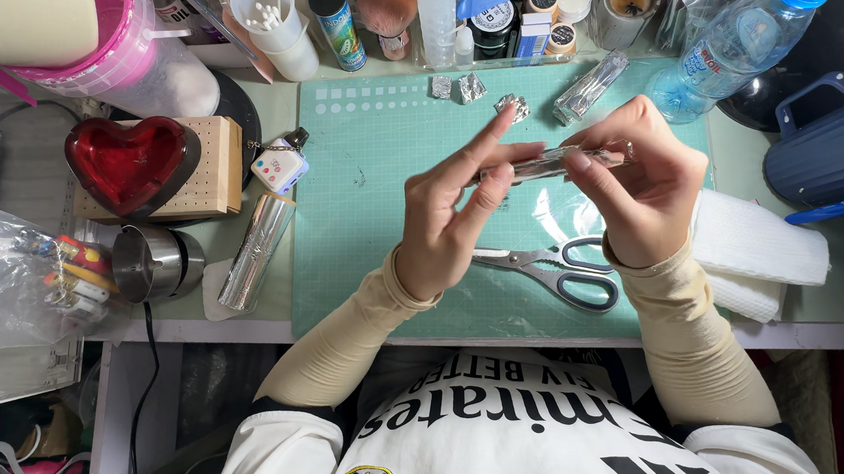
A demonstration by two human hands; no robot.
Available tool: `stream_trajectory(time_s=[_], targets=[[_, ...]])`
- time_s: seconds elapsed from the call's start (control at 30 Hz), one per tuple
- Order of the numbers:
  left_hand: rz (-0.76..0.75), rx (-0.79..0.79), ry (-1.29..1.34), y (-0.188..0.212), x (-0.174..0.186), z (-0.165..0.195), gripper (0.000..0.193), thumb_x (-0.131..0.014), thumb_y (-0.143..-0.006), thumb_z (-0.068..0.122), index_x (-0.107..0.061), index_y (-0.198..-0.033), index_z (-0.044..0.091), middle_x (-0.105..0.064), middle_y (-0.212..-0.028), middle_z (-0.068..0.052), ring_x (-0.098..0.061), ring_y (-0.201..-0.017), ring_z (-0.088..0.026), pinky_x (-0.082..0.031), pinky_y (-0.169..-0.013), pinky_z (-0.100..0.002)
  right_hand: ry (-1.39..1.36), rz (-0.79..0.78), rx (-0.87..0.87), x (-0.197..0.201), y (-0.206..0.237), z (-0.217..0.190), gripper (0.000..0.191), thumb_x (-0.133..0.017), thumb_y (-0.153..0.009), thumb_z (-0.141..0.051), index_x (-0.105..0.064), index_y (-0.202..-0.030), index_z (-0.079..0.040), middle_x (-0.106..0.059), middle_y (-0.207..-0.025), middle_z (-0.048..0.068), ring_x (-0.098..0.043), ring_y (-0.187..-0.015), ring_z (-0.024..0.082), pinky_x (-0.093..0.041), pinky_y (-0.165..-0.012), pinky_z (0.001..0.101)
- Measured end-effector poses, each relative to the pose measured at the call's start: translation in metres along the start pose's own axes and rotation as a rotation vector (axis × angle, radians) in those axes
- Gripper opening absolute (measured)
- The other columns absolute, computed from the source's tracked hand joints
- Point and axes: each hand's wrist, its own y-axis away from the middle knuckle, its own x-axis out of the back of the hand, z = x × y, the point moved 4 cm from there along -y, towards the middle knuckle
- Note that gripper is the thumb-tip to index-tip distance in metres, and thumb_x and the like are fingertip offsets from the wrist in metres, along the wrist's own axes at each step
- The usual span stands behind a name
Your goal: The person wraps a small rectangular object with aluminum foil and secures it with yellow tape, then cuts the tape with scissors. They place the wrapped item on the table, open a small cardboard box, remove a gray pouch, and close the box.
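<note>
Here, a strip of silver foil (548, 163) is held between both hands above the green cutting mat (368, 163).

The foil strip is thin, shiny and creased, and appears to be folded flat, though its far end is hidden by fingers. It is pinched at one end by the left hand (448, 219), index finger raised, and at the other by the right hand (647, 185), thumb and fingers closed on it. Grey-handled scissors (555, 268) are seen lying on the mat just below the hands. Three small crumpled foil pieces (472, 88) are set near the mat's far edge, and a foil roll (255, 252) is laid beside the mat's left edge.
</note>
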Motion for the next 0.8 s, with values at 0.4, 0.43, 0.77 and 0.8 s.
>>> stream_trajectory(time_s=[0.4,0.43,0.77,0.8], targets=[[-0.087,-0.240,-0.222,-0.003,0.000,0.008,0.028,-0.049,-0.117,0.013,-0.056,-0.144,0.009,-0.069,-0.134,-0.013,-0.074,-0.114,-0.021,-0.063,-0.098,-0.028,-0.114,-0.002,-0.034,0.006,0.009,0.023,0.089,-0.053,-0.109,0.011,0.008,-0.170,-0.012,-0.051,-0.101,0.003,-0.044,-0.077,0.007,-0.042,-0.069,0.0189],[-0.095,-0.296,-0.301,-0.004,-0.002,0.009,0.030,-0.056,-0.112,0.015,-0.058,-0.141,0.007,-0.069,-0.132,-0.015,-0.074,-0.110,-0.021,-0.062,-0.095,-0.029,-0.139,0.005,-0.027,0.007,0.007,0.024,0.090,-0.051,-0.108,0.012,0.009,-0.169,-0.013,-0.052,-0.108,0.003,-0.044,-0.078,0.007,-0.044,-0.069,0.0191],[-0.118,-0.244,-0.437,-0.009,-0.002,0.011,0.032,-0.072,-0.098,0.000,-0.065,-0.130,-0.001,-0.070,-0.106,-0.014,-0.071,-0.089,-0.026,-0.059,-0.077,-0.035,0.048,0.012,0.045,0.011,0.010,0.034,0.093,-0.045,-0.106,0.020,0.017,-0.165,-0.017,0.015,-0.173,-0.004,-0.046,-0.088,0.011,-0.048,-0.070,0.0215],[-0.121,-0.226,-0.408,-0.009,-0.001,0.010,0.032,-0.070,-0.098,-0.002,-0.065,-0.130,-0.002,-0.070,-0.105,-0.015,-0.071,-0.089,-0.026,-0.058,-0.076,-0.036,0.102,-0.004,0.086,0.012,0.009,0.031,0.089,-0.043,-0.109,0.018,0.014,-0.165,-0.018,0.015,-0.173,-0.005,-0.048,-0.093,0.010,-0.049,-0.076,0.0223]])
